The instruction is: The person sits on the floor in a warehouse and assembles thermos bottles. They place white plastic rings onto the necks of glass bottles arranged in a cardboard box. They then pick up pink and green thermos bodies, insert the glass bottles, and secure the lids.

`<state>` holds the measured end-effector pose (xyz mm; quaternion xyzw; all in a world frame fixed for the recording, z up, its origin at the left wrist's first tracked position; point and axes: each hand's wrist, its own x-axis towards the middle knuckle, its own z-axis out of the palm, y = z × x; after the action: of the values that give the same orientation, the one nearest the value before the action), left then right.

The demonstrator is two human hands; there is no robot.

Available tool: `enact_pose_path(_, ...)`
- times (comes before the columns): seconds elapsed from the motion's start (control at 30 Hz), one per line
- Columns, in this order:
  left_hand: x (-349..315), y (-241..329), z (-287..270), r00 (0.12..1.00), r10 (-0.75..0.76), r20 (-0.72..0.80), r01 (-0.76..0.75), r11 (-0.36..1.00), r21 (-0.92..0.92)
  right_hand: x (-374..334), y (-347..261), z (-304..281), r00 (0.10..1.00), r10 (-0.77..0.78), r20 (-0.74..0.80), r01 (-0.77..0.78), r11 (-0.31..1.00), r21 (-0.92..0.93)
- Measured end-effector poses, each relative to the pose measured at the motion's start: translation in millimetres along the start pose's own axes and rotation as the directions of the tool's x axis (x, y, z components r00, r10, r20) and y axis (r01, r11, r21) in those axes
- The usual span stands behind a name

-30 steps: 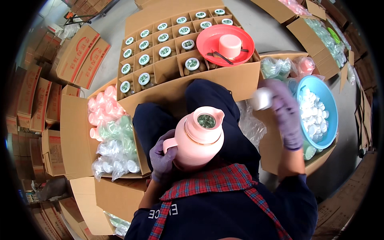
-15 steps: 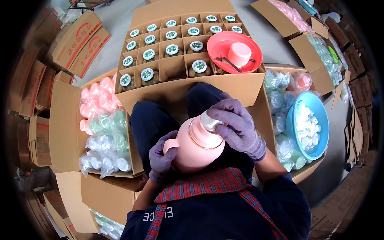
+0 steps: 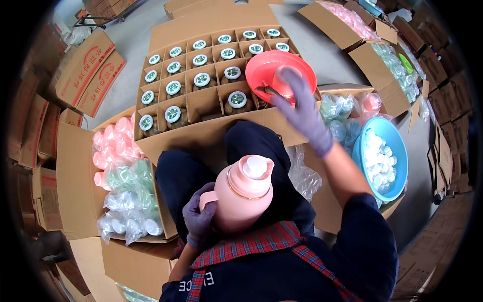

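A pink vacuum jug (image 3: 242, 199) stands upright in my lap, leaning slightly, with a white stopper (image 3: 255, 166) in its mouth. My left hand (image 3: 199, 214), in a purple glove, is closed around the jug's side handle. My gloved right hand (image 3: 304, 113) reaches out over a red-pink basin (image 3: 256, 68), blurred by motion. Its thumb and fingers are apart beside a pink cup (image 3: 283, 83) in that basin, partly covering it; contact is unclear. A dark slim tool (image 3: 266, 90) lies near the thumb.
Ahead is a divided carton (image 3: 211, 123) of bottles with round green-and-white tops. At left, an open carton (image 3: 75, 176) holds bagged pink, green and white cups. A blue basin (image 3: 406, 166) of small white pieces sits at right. More cartons (image 3: 90, 70) surround me.
My right hand has left the stopper on the jug and moved forward to the cup in the red-pink basin. The stopper now sits in the jug's mouth. My left hand keeps the handle.
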<state>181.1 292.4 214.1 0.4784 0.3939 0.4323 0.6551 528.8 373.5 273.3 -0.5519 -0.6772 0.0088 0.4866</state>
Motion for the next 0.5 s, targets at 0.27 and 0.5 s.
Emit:
enact_pose_path(0.27, -5, -13, -10, 1.0, 0.017, 0.007, -0.017, 0.999, -0.048, 41, 19, -25, 0.985, 0.174, 0.01, -0.174, 0.981, 0.08)
enact_pose_path(0.5, -6, -5, -1, 0.995, 0.071, 0.075, -0.075, 0.996, 0.05, -65, -86, -5, 0.91, -0.113, 0.399, 0.006, 0.965, 0.261)
